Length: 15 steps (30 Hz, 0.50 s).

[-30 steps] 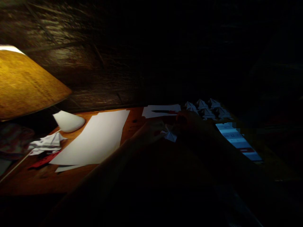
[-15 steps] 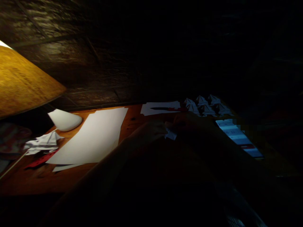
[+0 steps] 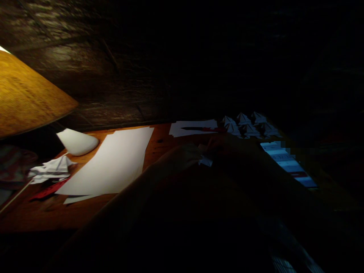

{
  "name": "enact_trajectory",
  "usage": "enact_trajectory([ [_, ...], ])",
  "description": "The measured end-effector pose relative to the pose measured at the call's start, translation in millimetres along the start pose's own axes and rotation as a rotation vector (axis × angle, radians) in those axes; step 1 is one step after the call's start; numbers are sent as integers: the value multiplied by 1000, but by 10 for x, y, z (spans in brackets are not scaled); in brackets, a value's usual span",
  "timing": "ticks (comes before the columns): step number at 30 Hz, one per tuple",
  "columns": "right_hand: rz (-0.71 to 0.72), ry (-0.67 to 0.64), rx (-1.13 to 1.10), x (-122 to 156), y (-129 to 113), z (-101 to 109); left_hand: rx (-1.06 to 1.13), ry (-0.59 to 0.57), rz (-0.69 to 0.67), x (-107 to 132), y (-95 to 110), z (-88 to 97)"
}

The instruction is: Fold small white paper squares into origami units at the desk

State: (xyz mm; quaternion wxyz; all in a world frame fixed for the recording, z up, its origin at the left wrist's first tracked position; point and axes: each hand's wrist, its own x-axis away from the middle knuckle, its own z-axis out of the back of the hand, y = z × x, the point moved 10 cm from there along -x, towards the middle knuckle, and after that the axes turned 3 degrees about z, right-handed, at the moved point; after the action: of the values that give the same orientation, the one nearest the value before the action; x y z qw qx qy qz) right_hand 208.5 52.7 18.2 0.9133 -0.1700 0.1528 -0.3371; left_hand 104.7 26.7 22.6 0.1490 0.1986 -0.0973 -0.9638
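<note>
A small folded paper piece (image 3: 205, 161) sits low over the middle of the tabletop (image 3: 42, 212), caught between the 2 hands. The left hand (image 3: 182, 157) comes in from the lower left with its fingers closed together on the near edge of the piece. The right hand (image 3: 223, 146) meets it from the other side and touches the paper, but it lies in deep shadow and I cannot tell whether its fingers are pinched shut or apart. Both forearms cross the dark front of the view and hide the tabletop beneath them.

To the left, a stack of large white sheets (image 3: 113, 163) lies flat in the lamplight, well apart from the hands. Beyond it are a white cone-shaped object (image 3: 76, 141), a crumpled wad of paper (image 3: 51, 168) and a red strip (image 3: 47, 189), all under the amber lampshade (image 3: 25, 98). Behind the hands, a smaller pile of white paper (image 3: 182, 131) carries a dark slim tool (image 3: 199, 129). Just right of it stands a cluster of folded paper figures (image 3: 250, 125), and nearer, a phone (image 3: 287, 163) with a lit screen lies flat beside the right forearm.
</note>
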Motion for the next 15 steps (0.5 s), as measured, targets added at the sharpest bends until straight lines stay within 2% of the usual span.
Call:
enact_trajectory([
  [6,45,0,-19,0,-40,29,16,-20,38,4,-22,-3],
  [12,91,-4,-28,-14,-54,14,8,-23,15,-11,7,13],
  [15,48,0,-14,-11,-57,24,30,-10,12,-10,21,25],
])
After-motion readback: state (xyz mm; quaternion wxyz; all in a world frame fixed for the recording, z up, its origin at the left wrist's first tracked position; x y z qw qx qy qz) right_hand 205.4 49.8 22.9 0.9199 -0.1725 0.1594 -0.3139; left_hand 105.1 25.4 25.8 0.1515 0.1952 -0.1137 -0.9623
